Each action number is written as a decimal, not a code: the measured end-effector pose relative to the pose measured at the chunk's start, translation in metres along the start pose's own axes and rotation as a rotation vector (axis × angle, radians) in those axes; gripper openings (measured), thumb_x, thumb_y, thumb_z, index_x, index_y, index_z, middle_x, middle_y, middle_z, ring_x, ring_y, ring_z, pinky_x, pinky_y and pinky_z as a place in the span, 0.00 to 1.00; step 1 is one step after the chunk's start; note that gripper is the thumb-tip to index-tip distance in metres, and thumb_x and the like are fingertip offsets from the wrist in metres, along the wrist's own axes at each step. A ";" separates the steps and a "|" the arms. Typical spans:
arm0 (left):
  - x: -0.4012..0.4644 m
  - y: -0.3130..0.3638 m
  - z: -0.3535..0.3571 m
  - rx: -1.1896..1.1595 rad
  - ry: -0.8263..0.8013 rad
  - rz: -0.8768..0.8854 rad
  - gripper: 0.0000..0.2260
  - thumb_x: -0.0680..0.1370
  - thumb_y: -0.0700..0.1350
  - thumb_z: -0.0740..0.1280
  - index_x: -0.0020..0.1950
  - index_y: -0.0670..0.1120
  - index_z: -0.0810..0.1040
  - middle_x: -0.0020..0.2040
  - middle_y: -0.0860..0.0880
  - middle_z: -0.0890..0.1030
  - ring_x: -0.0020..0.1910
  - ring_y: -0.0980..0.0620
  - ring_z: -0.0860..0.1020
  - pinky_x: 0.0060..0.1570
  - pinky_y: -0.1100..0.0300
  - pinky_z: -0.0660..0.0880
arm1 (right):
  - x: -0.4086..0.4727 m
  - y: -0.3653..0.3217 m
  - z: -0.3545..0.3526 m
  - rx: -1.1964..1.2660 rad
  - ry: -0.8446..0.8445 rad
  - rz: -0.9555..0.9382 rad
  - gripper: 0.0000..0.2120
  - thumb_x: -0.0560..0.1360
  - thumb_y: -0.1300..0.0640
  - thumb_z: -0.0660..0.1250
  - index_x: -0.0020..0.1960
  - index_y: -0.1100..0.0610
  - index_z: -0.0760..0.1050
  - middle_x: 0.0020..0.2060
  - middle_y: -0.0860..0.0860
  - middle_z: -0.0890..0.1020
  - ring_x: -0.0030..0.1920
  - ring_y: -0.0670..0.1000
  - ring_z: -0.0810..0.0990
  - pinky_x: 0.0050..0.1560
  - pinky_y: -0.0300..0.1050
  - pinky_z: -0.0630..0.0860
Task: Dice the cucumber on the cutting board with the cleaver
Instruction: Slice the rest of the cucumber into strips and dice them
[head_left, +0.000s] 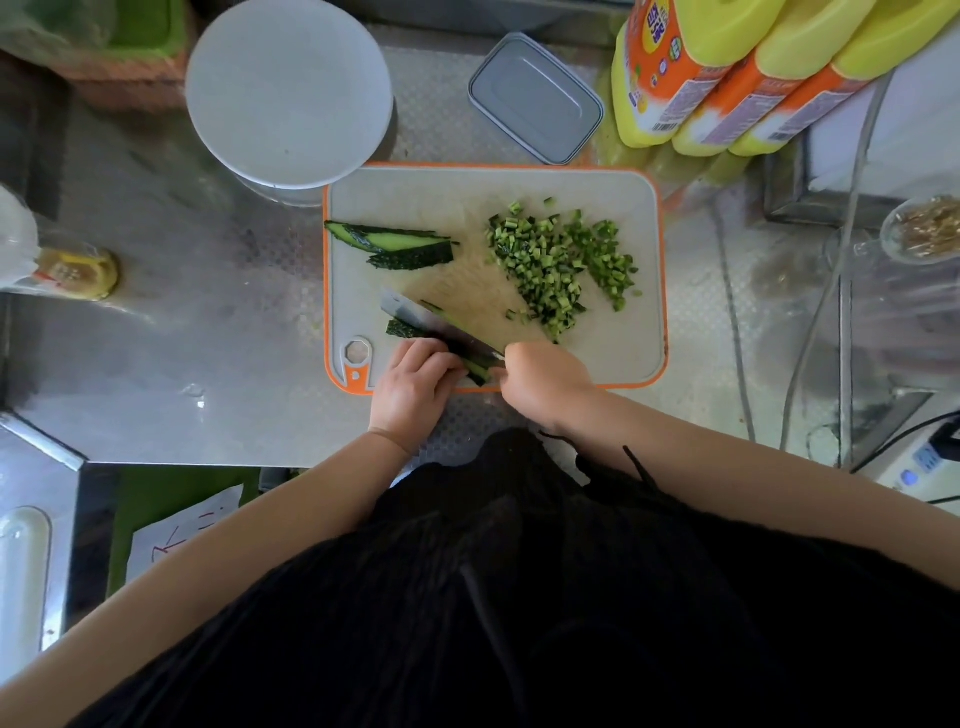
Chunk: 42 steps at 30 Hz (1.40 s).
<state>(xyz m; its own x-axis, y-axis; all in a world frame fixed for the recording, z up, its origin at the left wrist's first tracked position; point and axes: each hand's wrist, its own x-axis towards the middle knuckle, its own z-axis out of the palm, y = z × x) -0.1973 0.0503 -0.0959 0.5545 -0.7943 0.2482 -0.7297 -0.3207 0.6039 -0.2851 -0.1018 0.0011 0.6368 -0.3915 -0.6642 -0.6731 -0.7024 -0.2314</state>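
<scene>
Far left of your cutting board (613, 358), the white bowl (288, 93) looks bare inside; the grey lidded box (536, 97) far of the board is closed. On the surface (208, 338), your left hand (413, 387) curls its fingers onto the cucumber strip (402, 329) at the board's near edge. Your right hand (545, 384) is clamped on the cleaver (441, 327), whose blade lies across that strip just beside your left fingertips. Diced pieces (558, 262) lie right, uncut slabs (400, 245) far left.
</scene>
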 end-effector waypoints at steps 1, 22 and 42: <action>0.000 0.001 -0.001 0.000 -0.005 0.003 0.05 0.77 0.42 0.69 0.46 0.40 0.83 0.47 0.43 0.80 0.48 0.43 0.76 0.51 0.53 0.75 | 0.002 0.002 -0.002 0.032 -0.007 0.007 0.09 0.79 0.54 0.60 0.42 0.56 0.67 0.35 0.51 0.72 0.39 0.56 0.74 0.37 0.46 0.69; 0.026 -0.026 -0.035 0.154 -0.071 -0.050 0.10 0.76 0.46 0.65 0.50 0.41 0.81 0.50 0.43 0.78 0.49 0.41 0.76 0.41 0.48 0.78 | 0.003 0.008 -0.002 0.060 0.017 -0.044 0.13 0.80 0.49 0.59 0.41 0.56 0.68 0.32 0.49 0.72 0.36 0.53 0.74 0.36 0.45 0.67; 0.013 -0.007 -0.012 0.206 -0.010 0.056 0.10 0.75 0.50 0.72 0.50 0.44 0.81 0.50 0.45 0.79 0.50 0.42 0.75 0.49 0.49 0.72 | 0.001 0.004 -0.012 0.020 -0.017 -0.001 0.17 0.80 0.49 0.59 0.35 0.54 0.63 0.32 0.50 0.71 0.35 0.53 0.72 0.35 0.44 0.66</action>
<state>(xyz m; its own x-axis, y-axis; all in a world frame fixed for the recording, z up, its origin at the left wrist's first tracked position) -0.1800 0.0485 -0.0877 0.5078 -0.8185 0.2689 -0.8260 -0.3739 0.4218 -0.2828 -0.1122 0.0077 0.6307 -0.3806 -0.6762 -0.6803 -0.6905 -0.2458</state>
